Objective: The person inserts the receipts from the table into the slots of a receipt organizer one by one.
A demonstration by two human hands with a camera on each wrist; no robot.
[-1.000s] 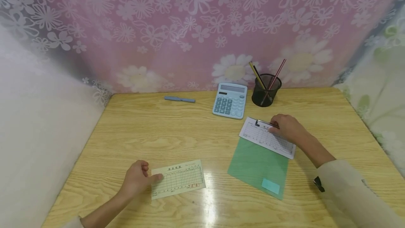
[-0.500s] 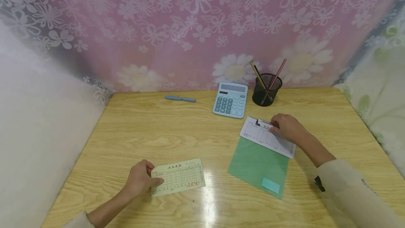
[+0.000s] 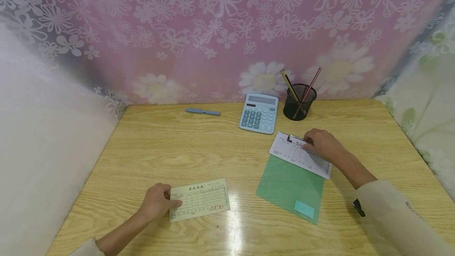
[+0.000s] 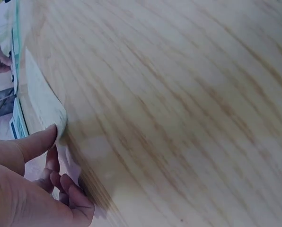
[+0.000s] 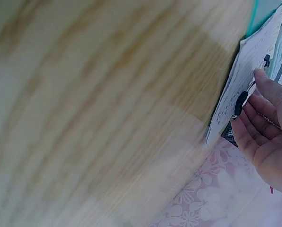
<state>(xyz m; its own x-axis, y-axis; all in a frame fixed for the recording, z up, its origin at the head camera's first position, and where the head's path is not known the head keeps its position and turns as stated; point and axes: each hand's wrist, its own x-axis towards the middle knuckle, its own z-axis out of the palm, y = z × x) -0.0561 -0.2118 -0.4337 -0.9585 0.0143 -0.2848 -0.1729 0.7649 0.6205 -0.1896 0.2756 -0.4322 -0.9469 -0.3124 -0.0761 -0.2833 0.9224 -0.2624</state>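
A pale yellow printed receipt slip (image 3: 202, 200) lies near the front of the table. My left hand (image 3: 156, 200) pinches its left edge, thumb on top and forefinger beneath; in the left wrist view that end of the slip (image 4: 46, 99) curves up at the thumb. To the right is a translucent green clipboard (image 3: 284, 181), with white printed forms (image 3: 284, 148) across its top end. My right hand (image 3: 323, 143) grips the metal clip (image 3: 295, 139) there. The right wrist view shows the thumb on the clip and the fingers curled by its black end (image 5: 241, 101).
A light blue calculator (image 3: 258, 113) and a black mesh pen cup (image 3: 295, 108) with several pencils stand at the back, beyond the clipboard. A blue pen (image 3: 202, 112) lies at the back left. A light blue sticky note (image 3: 304, 209) is on the clipboard's lower end.
My left fingers have closed from a looser pose onto the slip's left edge, which has barely shifted. My right hand has stayed at the clip.
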